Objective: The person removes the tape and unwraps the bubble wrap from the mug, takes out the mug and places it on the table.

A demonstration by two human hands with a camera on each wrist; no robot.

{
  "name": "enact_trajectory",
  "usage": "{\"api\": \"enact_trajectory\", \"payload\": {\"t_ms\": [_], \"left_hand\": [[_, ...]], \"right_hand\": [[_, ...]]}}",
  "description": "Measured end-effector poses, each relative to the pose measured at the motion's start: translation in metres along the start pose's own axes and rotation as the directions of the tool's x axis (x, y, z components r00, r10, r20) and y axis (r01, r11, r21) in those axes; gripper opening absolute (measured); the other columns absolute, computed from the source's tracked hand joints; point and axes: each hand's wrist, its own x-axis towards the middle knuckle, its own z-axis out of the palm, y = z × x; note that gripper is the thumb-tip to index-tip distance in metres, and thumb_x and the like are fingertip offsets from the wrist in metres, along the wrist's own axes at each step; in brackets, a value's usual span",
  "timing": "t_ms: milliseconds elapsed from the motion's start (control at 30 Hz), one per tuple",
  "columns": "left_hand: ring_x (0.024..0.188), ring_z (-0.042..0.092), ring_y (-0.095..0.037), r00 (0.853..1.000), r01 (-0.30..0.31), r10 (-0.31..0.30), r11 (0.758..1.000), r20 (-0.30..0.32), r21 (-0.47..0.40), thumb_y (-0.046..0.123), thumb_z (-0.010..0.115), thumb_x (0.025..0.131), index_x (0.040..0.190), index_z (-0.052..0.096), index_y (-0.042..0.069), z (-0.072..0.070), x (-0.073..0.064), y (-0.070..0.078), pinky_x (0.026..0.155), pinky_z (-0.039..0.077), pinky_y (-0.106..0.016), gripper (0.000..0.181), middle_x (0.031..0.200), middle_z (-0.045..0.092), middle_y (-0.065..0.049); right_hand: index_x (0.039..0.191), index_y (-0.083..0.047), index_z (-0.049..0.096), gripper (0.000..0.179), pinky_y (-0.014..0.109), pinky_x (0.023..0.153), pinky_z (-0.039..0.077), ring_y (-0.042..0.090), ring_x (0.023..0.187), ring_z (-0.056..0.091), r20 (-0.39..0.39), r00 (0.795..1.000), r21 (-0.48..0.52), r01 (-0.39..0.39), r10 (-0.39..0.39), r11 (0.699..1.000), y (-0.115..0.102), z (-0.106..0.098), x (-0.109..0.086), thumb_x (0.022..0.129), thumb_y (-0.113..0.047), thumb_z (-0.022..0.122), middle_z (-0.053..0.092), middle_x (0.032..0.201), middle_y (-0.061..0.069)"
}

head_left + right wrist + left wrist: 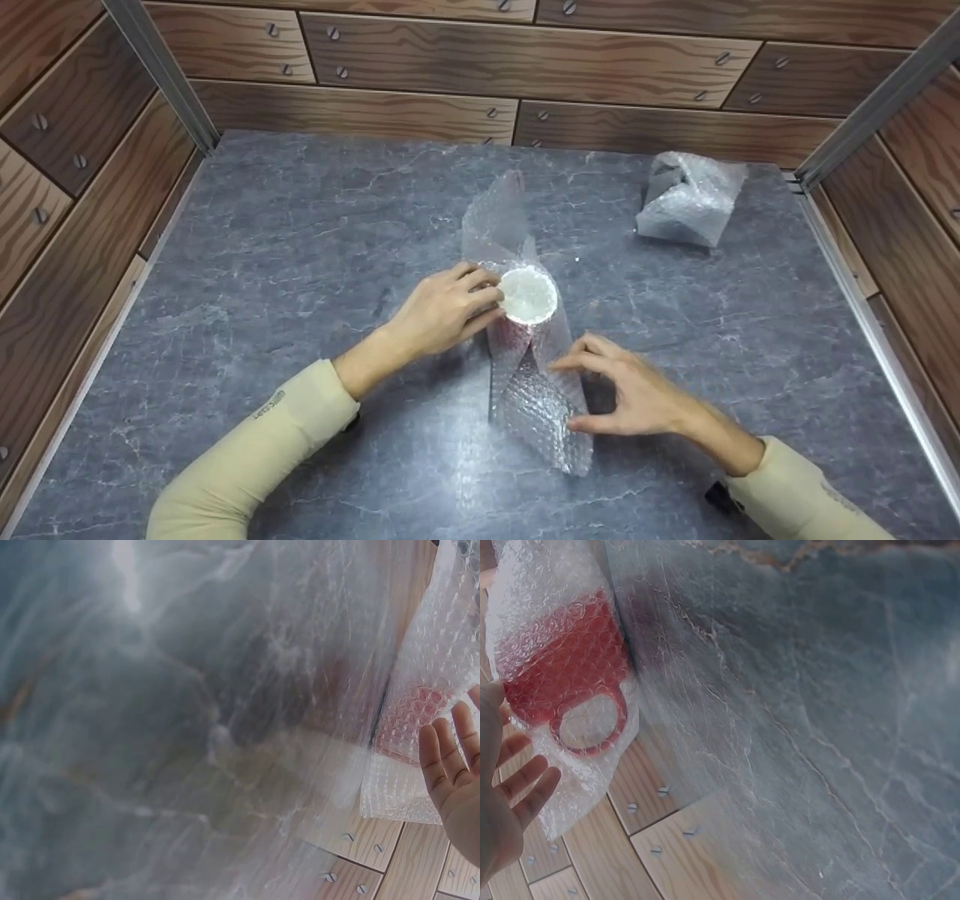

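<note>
A red mug [570,660] with a ring handle stands in clear bubble wrap [544,412]. From above it shows as a white round end [528,295]; I cannot tell whether that is rim or base. Loose wrap sticks out behind the mug and towards me. My left hand [450,307] touches the wrapped mug's left side with bent, spread fingers, some hidden behind the wrap in the left wrist view. To the right of the near flap is my right hand [626,390], thumb and fingers wide apart, fingertips at the wrap's right edge.
A second bubble-wrapped bundle [694,199] lies at the back right of the dark marbled tabletop [300,225]; its content cannot be made out. Wood-patterned walls [525,60] with metal corner posts [161,71] enclose the table at the back and both sides.
</note>
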Motion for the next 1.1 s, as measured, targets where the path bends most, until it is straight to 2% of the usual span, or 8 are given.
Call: {"api": "enact_trajectory", "payload": {"t_ms": [200, 467, 767, 900, 1100], "left_hand": [[0.107, 0.069, -0.022, 1.000, 0.003, -0.003, 1.000, -0.007, -0.009, 0.036, 0.063, 0.106, 0.110, 0.074, 0.019, 0.000, 0.000, 0.001, 0.088, 0.064, -0.034, 0.021, 0.123, 0.075, -0.002], [0.105, 0.069, -0.022, 1.000, 0.002, -0.002, 1.000, -0.008, -0.009, 0.036, 0.063, 0.105, 0.109, 0.074, 0.018, 0.000, 0.000, 0.001, 0.087, 0.064, -0.033, 0.021, 0.123, 0.075, -0.003], [0.104, 0.069, -0.022, 1.000, -0.001, 0.001, 1.000, -0.009, -0.007, 0.036, 0.063, 0.105, 0.109, 0.074, 0.018, 0.000, 0.000, 0.001, 0.087, 0.064, -0.033, 0.021, 0.122, 0.075, -0.003], [0.104, 0.069, -0.022, 1.000, 0.002, -0.002, 1.000, -0.006, -0.010, 0.036, 0.063, 0.105, 0.110, 0.074, 0.018, -0.001, 0.000, 0.001, 0.086, 0.064, -0.033, 0.021, 0.122, 0.075, -0.003], [0.105, 0.069, -0.021, 1.000, 0.008, -0.008, 1.000, 0.011, -0.005, 0.036, 0.063, 0.105, 0.111, 0.074, 0.019, -0.002, 0.000, 0.001, 0.088, 0.064, -0.033, 0.022, 0.123, 0.075, -0.003]], "right_hand": [[0.138, -0.029, 0.066, 0.068, 0.035, 0.090, 0.060, 0.005, 0.106, 0.059, -0.020, 0.999, -0.041, 0.040, -0.041, 0.998, 0.001, 0.001, 0.000, 0.077, -0.047, 0.090, 0.062, 0.118, -0.008], [0.136, -0.027, 0.068, 0.065, 0.031, 0.081, 0.057, 0.009, 0.102, 0.060, -0.032, 0.999, -0.026, 0.042, -0.042, 0.999, -0.003, -0.005, 0.003, 0.078, -0.047, 0.089, 0.063, 0.118, -0.006], [0.133, -0.022, 0.070, 0.058, 0.028, 0.084, 0.056, 0.017, 0.100, 0.064, -0.123, 0.990, -0.090, 0.064, -0.074, 0.994, -0.007, -0.015, 0.011, 0.080, -0.041, 0.088, 0.066, 0.118, -0.003], [0.131, -0.020, 0.072, 0.055, 0.028, 0.080, 0.056, 0.014, 0.096, 0.063, -0.174, 0.980, -0.130, 0.070, -0.093, 0.989, -0.009, -0.020, 0.019, 0.081, -0.035, 0.088, 0.068, 0.117, -0.002], [0.126, -0.016, 0.074, 0.050, 0.032, 0.084, 0.059, 0.016, 0.104, 0.066, -0.231, 0.966, -0.193, 0.072, -0.116, 0.979, -0.013, -0.025, 0.031, 0.081, -0.034, 0.088, 0.070, 0.118, 0.001]]}}
